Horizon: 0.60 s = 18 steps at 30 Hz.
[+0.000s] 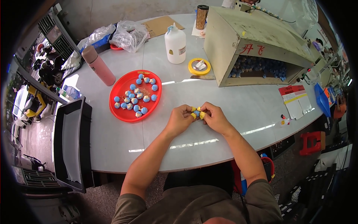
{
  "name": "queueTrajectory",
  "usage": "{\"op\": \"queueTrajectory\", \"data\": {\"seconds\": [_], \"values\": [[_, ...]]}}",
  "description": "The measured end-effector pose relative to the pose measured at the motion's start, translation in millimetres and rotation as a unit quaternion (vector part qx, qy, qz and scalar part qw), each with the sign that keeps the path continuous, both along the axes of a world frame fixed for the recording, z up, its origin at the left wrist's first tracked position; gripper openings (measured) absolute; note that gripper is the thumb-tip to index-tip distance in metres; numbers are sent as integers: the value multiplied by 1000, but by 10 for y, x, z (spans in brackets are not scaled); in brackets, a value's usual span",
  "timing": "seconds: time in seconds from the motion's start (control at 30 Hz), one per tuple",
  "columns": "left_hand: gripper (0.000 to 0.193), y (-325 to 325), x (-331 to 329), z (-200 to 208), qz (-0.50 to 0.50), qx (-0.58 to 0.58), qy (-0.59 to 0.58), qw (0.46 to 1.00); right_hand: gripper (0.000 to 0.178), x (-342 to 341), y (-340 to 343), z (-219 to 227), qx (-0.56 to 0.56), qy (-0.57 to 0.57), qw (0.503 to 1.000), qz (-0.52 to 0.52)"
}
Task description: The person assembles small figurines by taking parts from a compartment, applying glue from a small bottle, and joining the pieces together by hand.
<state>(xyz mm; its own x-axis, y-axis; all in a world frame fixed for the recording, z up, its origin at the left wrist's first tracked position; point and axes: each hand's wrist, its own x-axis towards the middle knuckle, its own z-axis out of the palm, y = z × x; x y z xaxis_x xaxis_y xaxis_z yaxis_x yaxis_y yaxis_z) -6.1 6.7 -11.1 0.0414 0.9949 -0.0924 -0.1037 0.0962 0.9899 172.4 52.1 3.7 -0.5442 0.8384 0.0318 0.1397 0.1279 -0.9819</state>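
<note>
A small blue ball (197, 113) is pinched between my two hands above the grey table. My left hand (181, 118) grips it from the left, with yellow covers on the thumb and fingertip. From the right, my right hand (215, 117) holds it too, its fingertips likewise covered in yellow. Fingers hide much of the ball. To the left of my hands lies a red round tray (118, 89) with several blue and cream balls (140, 96) spread in it.
A pink bottle (100, 68) stands beyond the tray, a white squeeze bottle (175, 44) farther back. Yellow tape (191, 68) and a knife (202, 77) lie before a large metal box (220, 48) holding many blue pieces. A black bin (86, 138) adjoins the table's left edge.
</note>
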Motion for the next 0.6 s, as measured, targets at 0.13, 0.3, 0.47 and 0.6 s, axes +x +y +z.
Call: {"op": "queueTrajectory", "data": {"seconds": [0.13,0.3,0.47,0.6], "values": [[20,-10,24,12,4,5,11,1000,9,8,-9,-34,13,-3,1000,-1],[20,-11,27,9,4,10,52,999,10,5,-15,-40,23,-12,1000,-3],[20,-6,48,7,12,7,46,999,10,2,-23,-38,51,-20,998,-11],[21,-8,41,-2,18,4,51,999,11,-14,-25,-62,64,-20,998,-13]]}}
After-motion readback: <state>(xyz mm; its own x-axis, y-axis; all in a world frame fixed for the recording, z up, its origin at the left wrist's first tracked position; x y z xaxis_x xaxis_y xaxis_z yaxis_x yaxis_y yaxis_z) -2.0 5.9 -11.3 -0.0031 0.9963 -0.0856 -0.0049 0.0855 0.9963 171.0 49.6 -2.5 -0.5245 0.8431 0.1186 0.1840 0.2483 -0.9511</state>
